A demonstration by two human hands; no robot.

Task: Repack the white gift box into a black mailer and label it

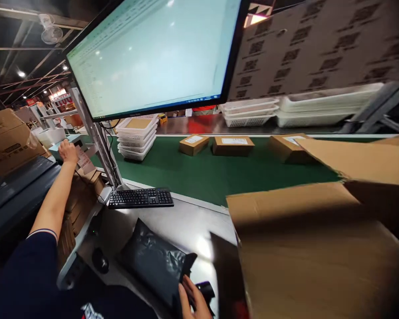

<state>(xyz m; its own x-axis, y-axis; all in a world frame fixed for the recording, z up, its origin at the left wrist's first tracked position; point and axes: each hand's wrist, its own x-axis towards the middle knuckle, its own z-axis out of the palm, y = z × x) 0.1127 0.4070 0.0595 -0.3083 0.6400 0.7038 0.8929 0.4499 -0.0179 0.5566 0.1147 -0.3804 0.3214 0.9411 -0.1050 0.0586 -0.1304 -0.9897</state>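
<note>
At the far left my left hand [68, 151] reaches out to a light-blue label printer [56, 149]. Its fingers are closed around the upper end of a printed paper label [85, 162], though the exact grip is partly hidden. Low in the view, my right hand [195, 302] has thumb and finger at the near right edge of a black plastic mailer bag [154, 259], which lies on the metal table. Just beyond those fingers is a black device [206, 289], perhaps a handheld scanner, partly covered by the hand.
A keyboard [141, 198] and a mouse [100, 260] lie on the table [193, 221]. Behind runs a green conveyor belt [173, 173] carrying small boxes [232, 145] and stacked white baskets [136, 139]. A large open carton [306, 257] stands right; a monitor [153, 57] hangs above.
</note>
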